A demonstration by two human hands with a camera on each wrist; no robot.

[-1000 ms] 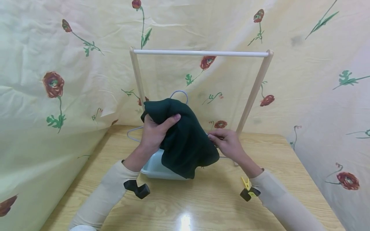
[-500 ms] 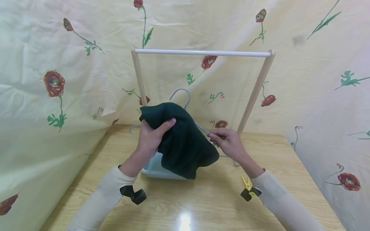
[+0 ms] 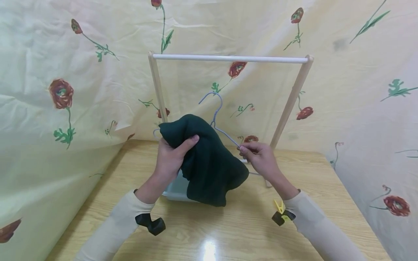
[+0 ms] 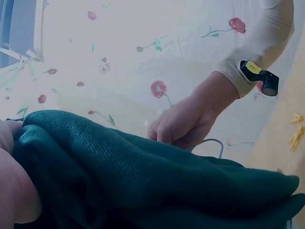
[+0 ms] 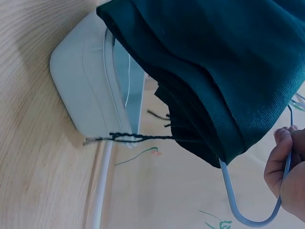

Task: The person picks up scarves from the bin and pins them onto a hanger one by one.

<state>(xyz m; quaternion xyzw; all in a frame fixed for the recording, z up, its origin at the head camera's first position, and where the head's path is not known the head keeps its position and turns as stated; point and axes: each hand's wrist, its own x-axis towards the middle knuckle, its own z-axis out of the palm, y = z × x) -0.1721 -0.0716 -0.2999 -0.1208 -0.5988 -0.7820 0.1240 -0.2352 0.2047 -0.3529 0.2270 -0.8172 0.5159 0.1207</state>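
Observation:
In the head view a dark green cloth (image 3: pixel 212 163) hangs in folds, bunched at its upper left in my left hand (image 3: pixel 171 154), thumb on top. Twisted dark fringe threads (image 5: pixel 143 137) dangle from its edge in the right wrist view. My right hand (image 3: pixel 259 159) pinches the right arm of a blue wire hanger (image 3: pixel 226 135) between thumb and fingers. The hanger's hook points up, and its left part lies mostly behind the cloth. In the right wrist view the lower bar of the hanger (image 5: pixel 229 191) runs in under the cloth's edge.
Behind the cloth stands a pale plastic bin (image 3: pixel 177 197) on the wooden table (image 3: pixel 183 235). A wooden rack with a white rail (image 3: pixel 228 58) rises at the back, before a flowered curtain. Yellow clothespins (image 4: pixel 296 136) lie at the table's right, near the right sleeve.
The hanger has risen and shifted right, so its hook, neck and right arm now show above the cloth. My right hand moved slightly right with it; my left hand still grips the cloth.

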